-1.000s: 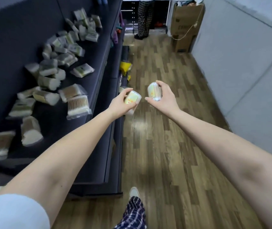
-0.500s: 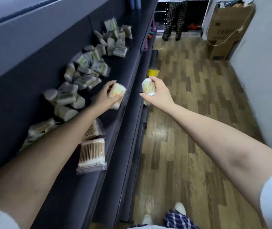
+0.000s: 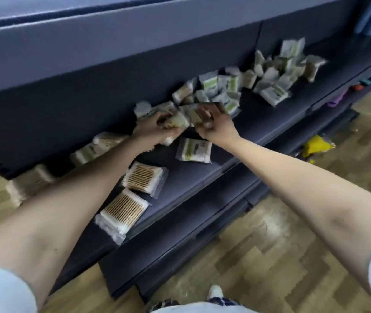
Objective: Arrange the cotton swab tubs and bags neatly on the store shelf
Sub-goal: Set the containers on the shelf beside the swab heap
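On the shelf (image 3: 270, 118), the left hand (image 3: 155, 129) grips a tub (image 3: 177, 122); the right hand (image 3: 216, 129) is curled (its hold is too blurred to tell). A tub put down on its side could roll and push the loose bags (image 3: 123, 211) off the edge.

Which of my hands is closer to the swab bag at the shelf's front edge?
Left. The left hand is deeper on the shelf, a little right of the swab bag; the right hand is farther right than that.

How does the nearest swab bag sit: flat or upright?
Flat: the swab bag lies broad face up on the shelf, swabs showing in a row.
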`<action>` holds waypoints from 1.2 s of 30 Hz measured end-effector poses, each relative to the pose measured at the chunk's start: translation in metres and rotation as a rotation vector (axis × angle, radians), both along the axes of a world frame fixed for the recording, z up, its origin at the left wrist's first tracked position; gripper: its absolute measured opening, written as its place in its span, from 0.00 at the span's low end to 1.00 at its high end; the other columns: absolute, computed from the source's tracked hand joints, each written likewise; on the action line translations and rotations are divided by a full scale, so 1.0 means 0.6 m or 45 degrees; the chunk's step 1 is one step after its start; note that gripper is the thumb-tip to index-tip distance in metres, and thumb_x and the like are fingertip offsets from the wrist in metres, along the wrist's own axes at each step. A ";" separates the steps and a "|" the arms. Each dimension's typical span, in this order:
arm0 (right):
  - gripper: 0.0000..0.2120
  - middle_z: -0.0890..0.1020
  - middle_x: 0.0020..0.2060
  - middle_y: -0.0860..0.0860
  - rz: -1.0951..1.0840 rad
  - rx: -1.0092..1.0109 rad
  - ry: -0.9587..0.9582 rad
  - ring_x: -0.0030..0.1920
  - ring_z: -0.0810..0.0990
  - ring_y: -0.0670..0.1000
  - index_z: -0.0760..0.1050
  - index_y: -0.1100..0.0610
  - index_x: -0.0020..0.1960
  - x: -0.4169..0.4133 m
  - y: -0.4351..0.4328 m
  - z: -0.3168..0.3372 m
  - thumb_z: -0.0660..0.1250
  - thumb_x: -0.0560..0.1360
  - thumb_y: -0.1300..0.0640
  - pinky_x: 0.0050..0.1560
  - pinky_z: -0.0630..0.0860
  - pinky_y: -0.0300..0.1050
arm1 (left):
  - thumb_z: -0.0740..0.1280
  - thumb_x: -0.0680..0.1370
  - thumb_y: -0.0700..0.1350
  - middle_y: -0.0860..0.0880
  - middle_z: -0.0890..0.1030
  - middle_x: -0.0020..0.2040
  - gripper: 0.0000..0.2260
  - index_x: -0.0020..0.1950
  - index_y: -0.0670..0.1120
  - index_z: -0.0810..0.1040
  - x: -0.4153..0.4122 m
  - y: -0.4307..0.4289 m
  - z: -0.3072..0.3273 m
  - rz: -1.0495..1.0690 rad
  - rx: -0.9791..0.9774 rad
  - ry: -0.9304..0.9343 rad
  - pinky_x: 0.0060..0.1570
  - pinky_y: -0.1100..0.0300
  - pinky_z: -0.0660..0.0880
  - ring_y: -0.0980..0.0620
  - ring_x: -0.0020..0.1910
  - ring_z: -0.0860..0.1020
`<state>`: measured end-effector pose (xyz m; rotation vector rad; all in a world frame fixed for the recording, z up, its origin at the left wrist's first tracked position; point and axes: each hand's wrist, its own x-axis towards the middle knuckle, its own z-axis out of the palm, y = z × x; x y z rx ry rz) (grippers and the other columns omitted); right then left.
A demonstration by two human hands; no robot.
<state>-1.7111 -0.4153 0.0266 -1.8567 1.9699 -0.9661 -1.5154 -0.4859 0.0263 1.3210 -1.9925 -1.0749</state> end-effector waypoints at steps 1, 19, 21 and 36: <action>0.30 0.70 0.64 0.56 -0.006 -0.002 0.005 0.64 0.71 0.58 0.65 0.56 0.69 -0.006 -0.019 0.010 0.67 0.69 0.49 0.58 0.69 0.44 | 0.75 0.68 0.54 0.51 0.79 0.57 0.26 0.63 0.50 0.73 0.008 0.004 0.009 0.044 -0.003 0.019 0.54 0.67 0.73 0.55 0.55 0.76; 0.23 0.79 0.57 0.52 0.734 -0.139 -0.191 0.56 0.77 0.49 0.71 0.54 0.62 0.327 -0.096 0.038 0.71 0.70 0.50 0.48 0.65 0.30 | 0.75 0.70 0.40 0.49 0.75 0.50 0.19 0.59 0.41 0.76 0.376 0.179 0.056 0.883 -0.138 -0.107 0.47 0.61 0.69 0.53 0.50 0.73; 0.24 0.79 0.57 0.52 0.767 -0.128 -0.197 0.56 0.77 0.49 0.71 0.55 0.62 0.350 -0.098 0.033 0.72 0.70 0.49 0.49 0.66 0.31 | 0.77 0.67 0.44 0.49 0.74 0.52 0.26 0.62 0.45 0.73 0.401 0.194 0.053 0.901 -0.104 -0.046 0.49 0.57 0.72 0.51 0.52 0.73; 0.21 0.76 0.59 0.54 0.759 -0.185 -0.132 0.56 0.75 0.46 0.76 0.55 0.61 0.465 -0.139 0.032 0.72 0.70 0.50 0.52 0.63 0.26 | 0.78 0.61 0.49 0.48 0.76 0.55 0.29 0.58 0.46 0.72 0.476 0.122 0.066 0.912 -0.257 -0.141 0.52 0.56 0.71 0.46 0.58 0.75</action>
